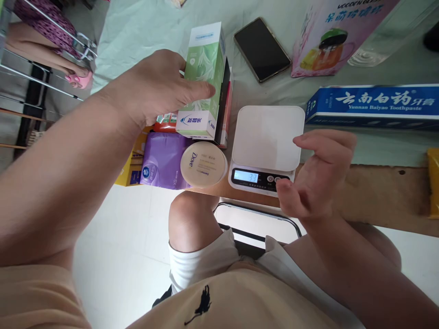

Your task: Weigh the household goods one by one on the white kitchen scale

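My left hand (pixel 164 87) is closed around a green and white toothpaste box (pixel 200 77), its thumb across the top face. The box rests on or against a dark box and a red-and-white box (pixel 227 109), and my hand partly hides a red pack (pixel 166 123). My right hand (pixel 320 173) is beside a white digital kitchen scale (pixel 269 137), fingers curled, thumb and forefinger apart, nothing between them. Its thumb tip is by the scale's buttons; whether it touches cannot be told. The scale's plate is bare and its lit display seems to read 33.
Near the table edge are a round Dove tub (pixel 203 164), a purple tissue pack (pixel 163 160) and a yellow box (pixel 128 171). Beyond lie a phone (pixel 262 49), a pink glass-cup box (pixel 329 41), a blue toothpaste box (pixel 373 107) and a clear container (pixel 394 36). Another person's legs (pixel 41 52) show far left.
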`<action>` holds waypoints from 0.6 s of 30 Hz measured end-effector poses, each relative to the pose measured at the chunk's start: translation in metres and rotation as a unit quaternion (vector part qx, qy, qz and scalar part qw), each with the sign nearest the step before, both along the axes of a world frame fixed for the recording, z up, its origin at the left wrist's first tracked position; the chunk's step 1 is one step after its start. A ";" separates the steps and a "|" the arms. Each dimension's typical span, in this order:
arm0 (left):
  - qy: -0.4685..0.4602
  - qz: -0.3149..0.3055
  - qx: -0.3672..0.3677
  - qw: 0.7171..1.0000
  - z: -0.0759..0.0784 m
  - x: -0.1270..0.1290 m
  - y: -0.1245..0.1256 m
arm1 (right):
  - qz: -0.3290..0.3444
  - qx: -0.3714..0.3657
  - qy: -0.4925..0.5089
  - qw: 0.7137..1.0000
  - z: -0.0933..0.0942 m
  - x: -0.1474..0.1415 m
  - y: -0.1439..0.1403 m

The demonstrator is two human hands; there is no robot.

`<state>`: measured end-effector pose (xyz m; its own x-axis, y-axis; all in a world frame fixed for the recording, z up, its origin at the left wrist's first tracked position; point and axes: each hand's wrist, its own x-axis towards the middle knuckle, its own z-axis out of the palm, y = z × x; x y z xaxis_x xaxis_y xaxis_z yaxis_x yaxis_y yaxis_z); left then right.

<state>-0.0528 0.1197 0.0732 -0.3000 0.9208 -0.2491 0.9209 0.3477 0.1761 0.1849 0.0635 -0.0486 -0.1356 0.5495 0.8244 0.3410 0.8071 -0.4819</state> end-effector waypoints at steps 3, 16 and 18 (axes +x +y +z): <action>-0.013 0.002 0.005 1.000 -0.002 0.000 0.000 | -0.002 -0.006 0.001 1.000 0.001 0.000 0.000; -0.073 0.064 0.006 0.995 -0.006 -0.001 -0.001 | 0.003 -0.007 -0.001 1.000 0.002 0.000 0.000; -0.073 0.066 -0.001 0.995 -0.006 -0.002 0.000 | 0.002 -0.015 -0.003 1.000 0.002 0.000 -0.001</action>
<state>-0.0543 0.1202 0.0668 -0.3793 0.8752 -0.3003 0.8319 0.4646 0.3033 0.1846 0.0624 -0.0466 -0.1427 0.5736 0.8066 0.3419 0.7933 -0.5037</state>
